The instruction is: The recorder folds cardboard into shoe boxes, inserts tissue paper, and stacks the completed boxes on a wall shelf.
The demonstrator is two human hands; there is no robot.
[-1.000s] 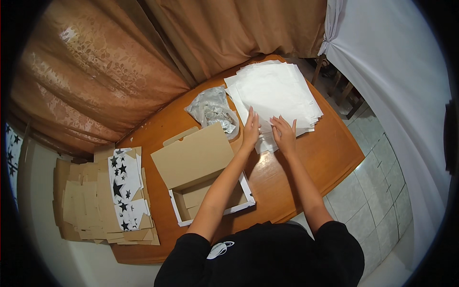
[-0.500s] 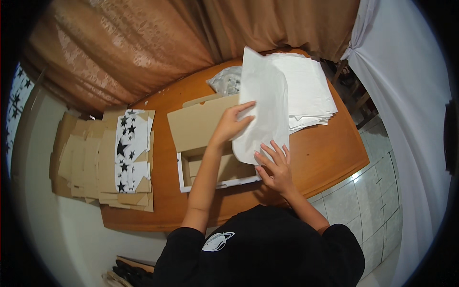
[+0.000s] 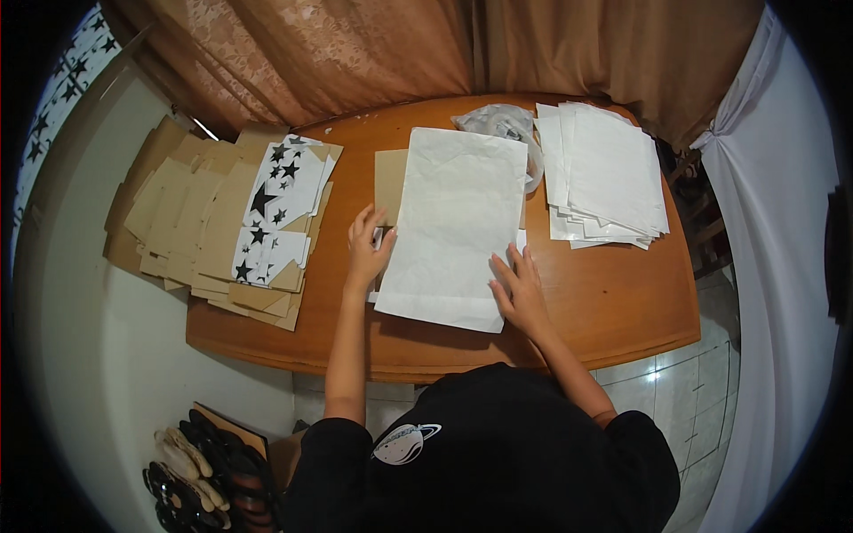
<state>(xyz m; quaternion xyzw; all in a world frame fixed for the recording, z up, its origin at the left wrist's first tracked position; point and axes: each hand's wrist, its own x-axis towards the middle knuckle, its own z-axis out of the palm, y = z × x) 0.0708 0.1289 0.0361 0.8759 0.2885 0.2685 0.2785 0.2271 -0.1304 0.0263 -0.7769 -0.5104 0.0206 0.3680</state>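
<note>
A white sheet of paper (image 3: 458, 222) lies over a cardboard box (image 3: 389, 182), hiding most of it; only brown cardboard and small white edges show around the sheet. My left hand (image 3: 364, 253) is at the sheet's left edge, beside the box, with its fingers apart. At the lower right edge, my right hand (image 3: 522, 289) is spread, its fingertips on or right by the paper. Neither hand grips anything.
A stack of white paper sheets (image 3: 604, 173) sits at the right of the wooden table (image 3: 613, 306). Behind the box lies a clear plastic bag (image 3: 502, 120). At left are piled flat cardboard pieces (image 3: 191, 213), with star-printed cardboard (image 3: 280, 200) on top. Shoes (image 3: 231, 471) are at lower left.
The sheet, held up and curved over the box before, now lies flatter across it. My hands have moved apart to its two sides. The view has shifted.
</note>
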